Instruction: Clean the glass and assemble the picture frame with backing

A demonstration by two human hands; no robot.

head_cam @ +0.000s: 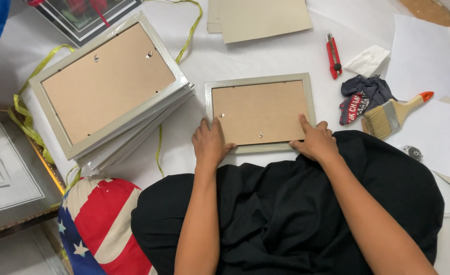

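A small picture frame (259,81) lies face down in front of me, its pale grey-green rim around a brown backing board (260,109). My left hand (211,142) rests on the frame's lower left corner, fingers spread flat on the board. My right hand (314,140) presses on the lower right corner, with the index finger stretched along the board's right edge. Neither hand grips anything. My lap, in black cloth (286,203), lies just below the frame.
A stack of similar frames (108,81) sits face down at the left, over yellow ribbon (36,69). A red utility knife (333,56), crumpled tissue (367,60), dark rag (362,97) and paintbrush (393,114) lie at the right. Cardboard sheets (258,18) are at the top, a striped cushion (100,224) lower left.
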